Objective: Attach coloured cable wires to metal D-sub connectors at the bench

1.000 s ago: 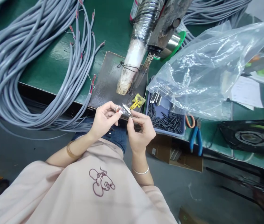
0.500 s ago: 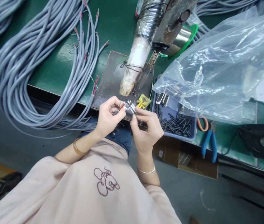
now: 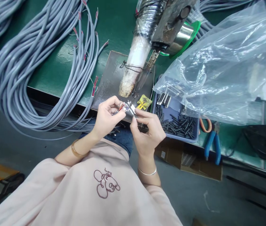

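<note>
My left hand is closed in a pinch on the stripped end of a grey cable, its red and white wires poking out past the fingertips. Between thumb and forefinger, my right hand grips a small metal multi-pin connector. The wire tips meet or nearly meet the connector's pins; whether they touch, I cannot tell. Just above the connector hangs a soldering iron tip, beside a white, burnt-ended wrapped rod. A yellow sponge-like piece lies right of the connector on the dark metal plate.
A large bundle of grey cables covers the left of the green bench. To the right stand a blue tray of black tubes and connectors, a clear plastic bag and blue-handled pliers. A solder spool sits behind the iron.
Both hands keep their grips and have shifted only slightly. The connector has turned a little, and its white face shows more now.
</note>
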Demonstrator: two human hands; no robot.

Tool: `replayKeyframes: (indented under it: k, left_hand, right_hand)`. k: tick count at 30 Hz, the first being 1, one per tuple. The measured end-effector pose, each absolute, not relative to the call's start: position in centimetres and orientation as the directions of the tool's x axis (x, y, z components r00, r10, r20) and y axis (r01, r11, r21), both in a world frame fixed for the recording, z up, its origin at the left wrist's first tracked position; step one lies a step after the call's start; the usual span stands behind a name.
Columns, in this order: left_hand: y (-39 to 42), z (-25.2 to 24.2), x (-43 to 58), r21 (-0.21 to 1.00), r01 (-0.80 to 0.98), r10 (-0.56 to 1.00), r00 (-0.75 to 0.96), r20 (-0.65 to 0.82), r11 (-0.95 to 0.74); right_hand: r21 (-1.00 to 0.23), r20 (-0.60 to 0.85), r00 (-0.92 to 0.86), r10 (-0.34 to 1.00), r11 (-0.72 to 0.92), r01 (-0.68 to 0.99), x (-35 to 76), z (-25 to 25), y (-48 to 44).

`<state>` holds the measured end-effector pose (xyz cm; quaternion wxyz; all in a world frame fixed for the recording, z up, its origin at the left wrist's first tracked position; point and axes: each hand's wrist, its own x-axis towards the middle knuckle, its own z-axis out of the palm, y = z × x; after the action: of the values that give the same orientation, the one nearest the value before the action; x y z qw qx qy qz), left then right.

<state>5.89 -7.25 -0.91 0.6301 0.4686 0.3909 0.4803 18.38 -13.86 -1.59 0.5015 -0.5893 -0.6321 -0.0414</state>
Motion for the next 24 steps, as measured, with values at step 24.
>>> replayKeyframes:
  k: [24]
  left_hand:
    - [-7.11, -0.41, 5.95, 0.968, -0.227, 0.974, 0.219, -0.054, 0.105]
  right_hand:
    - [-0.53, 0.682, 0.209, 0.7, 0.276, 0.802, 18.31, -1.18, -13.71]
